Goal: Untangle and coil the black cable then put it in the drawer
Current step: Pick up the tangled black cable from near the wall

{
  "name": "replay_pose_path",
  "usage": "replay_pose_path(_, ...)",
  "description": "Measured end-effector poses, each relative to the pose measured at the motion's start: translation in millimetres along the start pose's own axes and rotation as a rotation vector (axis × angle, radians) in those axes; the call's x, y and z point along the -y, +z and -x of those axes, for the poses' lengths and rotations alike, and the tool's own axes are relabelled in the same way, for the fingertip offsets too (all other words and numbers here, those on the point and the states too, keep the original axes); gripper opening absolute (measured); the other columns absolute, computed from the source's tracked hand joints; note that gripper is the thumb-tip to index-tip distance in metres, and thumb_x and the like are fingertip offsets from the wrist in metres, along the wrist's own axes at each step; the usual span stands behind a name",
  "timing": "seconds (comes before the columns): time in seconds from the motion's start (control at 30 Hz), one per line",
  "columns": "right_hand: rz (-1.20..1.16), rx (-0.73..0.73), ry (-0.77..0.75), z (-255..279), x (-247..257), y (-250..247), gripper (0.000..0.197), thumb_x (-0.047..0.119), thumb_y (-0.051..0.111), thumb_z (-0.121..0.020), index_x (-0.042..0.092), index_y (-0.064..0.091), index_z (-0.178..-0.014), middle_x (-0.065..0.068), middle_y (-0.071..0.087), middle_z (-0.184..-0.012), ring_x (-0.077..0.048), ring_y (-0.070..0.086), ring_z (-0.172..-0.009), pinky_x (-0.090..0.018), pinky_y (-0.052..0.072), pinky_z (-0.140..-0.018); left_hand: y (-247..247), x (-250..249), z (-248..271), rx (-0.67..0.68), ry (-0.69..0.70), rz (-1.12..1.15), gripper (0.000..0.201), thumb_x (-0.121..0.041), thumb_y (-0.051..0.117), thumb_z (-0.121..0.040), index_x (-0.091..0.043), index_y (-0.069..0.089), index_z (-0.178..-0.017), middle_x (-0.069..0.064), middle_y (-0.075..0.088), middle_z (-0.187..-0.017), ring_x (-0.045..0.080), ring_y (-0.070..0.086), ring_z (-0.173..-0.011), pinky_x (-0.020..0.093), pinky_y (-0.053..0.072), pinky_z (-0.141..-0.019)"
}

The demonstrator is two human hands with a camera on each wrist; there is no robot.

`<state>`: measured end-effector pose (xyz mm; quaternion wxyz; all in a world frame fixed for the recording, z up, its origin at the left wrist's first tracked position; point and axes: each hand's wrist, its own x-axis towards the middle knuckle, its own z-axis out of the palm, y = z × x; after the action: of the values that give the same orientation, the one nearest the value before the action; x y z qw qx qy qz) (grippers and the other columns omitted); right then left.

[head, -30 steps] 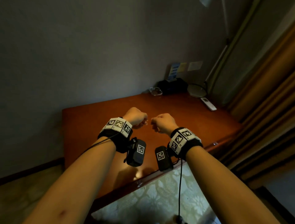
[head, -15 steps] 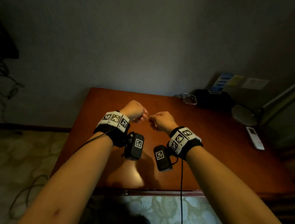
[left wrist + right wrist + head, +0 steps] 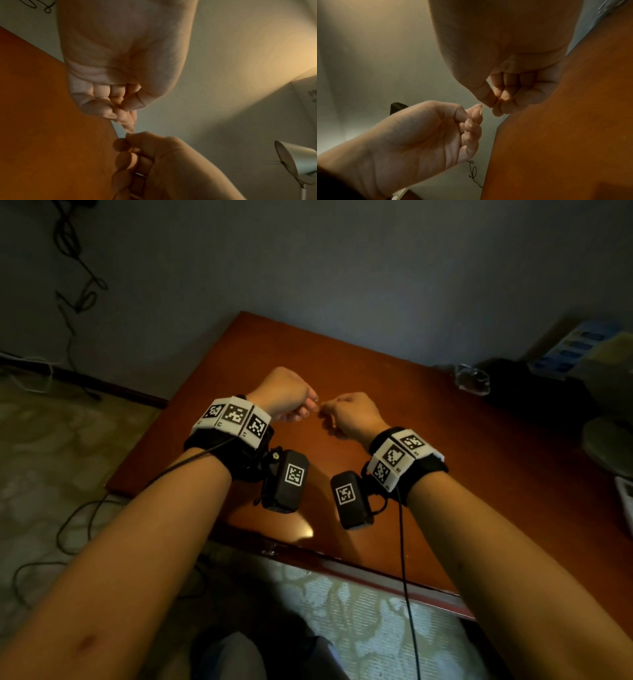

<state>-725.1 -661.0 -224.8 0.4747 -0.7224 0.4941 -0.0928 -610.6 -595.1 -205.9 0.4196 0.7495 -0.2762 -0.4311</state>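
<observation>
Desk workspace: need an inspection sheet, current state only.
Surface: red-brown wooden desk, glossy.
Job's things: black cable hangs tangled on the wall left of the desk, in neither hand; drawer cannot be made out.
Clutter: clear glass dish, black box, remote at the desk's back and right.
Grippers: left hand and right hand above the desk, fingers curled, tips close together, nothing seen held.
Cables: wrist-camera lead; floor cable.
Surroundings: grey wall, patterned floor, lamp shade.
</observation>
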Motion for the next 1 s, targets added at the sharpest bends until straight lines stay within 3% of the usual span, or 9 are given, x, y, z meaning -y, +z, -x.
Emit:
replay_pose_path(0.2,-0.029,0.008,-0.118,-1.9,-23.7,46.4,0.024,0.021,0.062,-0.091,0.011,0.064,-0.070,-0.005,0.060,-0.057,-0.017,0.052,-0.047,-0.023,0.041,-0.045,-0.4,59.9,4.4,-0.089,0.091,0.045,0.027,0.005,0.042,-0.093,-0.009,0.055,-0.075,0.006,0.059,-0.063,0.010,0.047,-0.044,0.016,0.038,-0.037)
replay_pose_path(0.4,-0.056,0.009,-0.238,9.4,-47.3,81.8,0.023,0.019,0.062,-0.088,0.011,0.066,-0.067,-0.005,0.060,-0.055,-0.018,0.051,-0.046,-0.023,0.039,-0.043,-0.4,109.5,18.0,-0.206,0.168,0.091,0.027,0.003,0.044,-0.092,-0.011,0.056,-0.073,0.003,0.058,-0.061,0.007,0.046,-0.041,0.018,0.038,-0.039)
replay_pose_path(0.57,-0.066,0.067,-0.274,36.5,-55.7,110.6,0.025,0.017,0.060,-0.089,0.011,0.064,-0.066,-0.006,0.058,-0.053,-0.016,0.049,-0.040,-0.019,0.036,-0.039,-7.7,138.9,50.9,-0.266,0.161,0.115,0.028,0.005,0.042,-0.090,-0.010,0.055,-0.071,0.004,0.057,-0.060,0.005,0.045,-0.036,0.015,0.038,-0.038)
replay_pose_path(0.83,-0.025,0.179,-0.382,59.6,-32.3,173.8,0.028,0.018,0.057,-0.088,0.014,0.062,-0.061,-0.004,0.062,-0.056,-0.015,0.053,-0.043,-0.022,0.041,-0.044,-54.0,177.1,86.4,-0.407,0.098,0.172,0.027,0.002,0.039,-0.095,-0.009,0.053,-0.074,0.003,0.056,-0.056,0.004,0.044,-0.030,0.011,0.036,-0.036)
replay_pose_path(1.0,0.007,0.310,-0.387,58.0,-10.3,244.0,0.027,0.015,0.057,-0.089,0.012,0.060,-0.062,-0.002,0.059,-0.051,-0.012,0.050,-0.039,-0.021,0.041,-0.042,-110.1,224.9,91.3,-0.504,-0.009,0.234,0.027,-0.006,0.038,-0.100,-0.014,0.050,-0.076,0.002,0.057,-0.069,0.006,0.046,-0.049,0.013,0.037,-0.041)
